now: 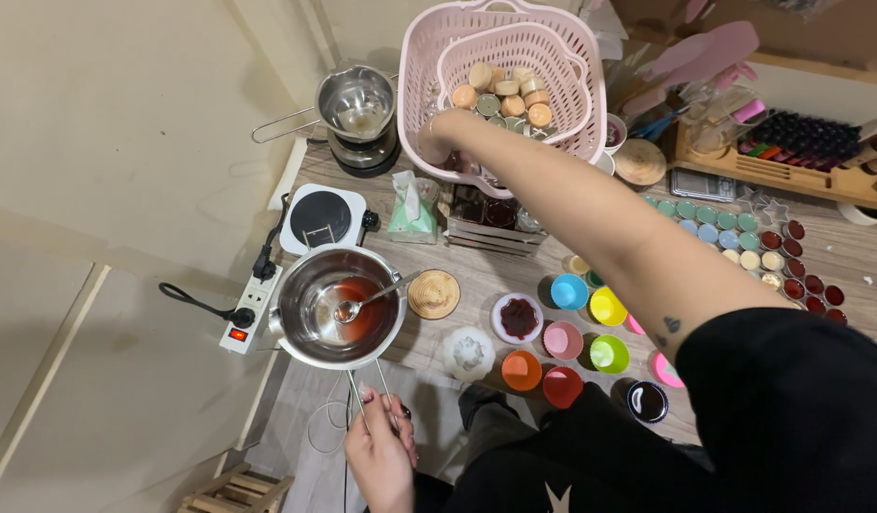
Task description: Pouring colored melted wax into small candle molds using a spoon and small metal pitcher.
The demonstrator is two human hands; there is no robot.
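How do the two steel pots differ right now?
The near pot is wider and holds red liquid and a spoon; the far pot is smaller and holds pale liquid. The left hand grips the near pot's wire handle; the far pot sits untouched. Both are shiny steel.

pot [315,285]: shiny metal | basket [419,57]: pink plastic | table [476,271]: matt wood
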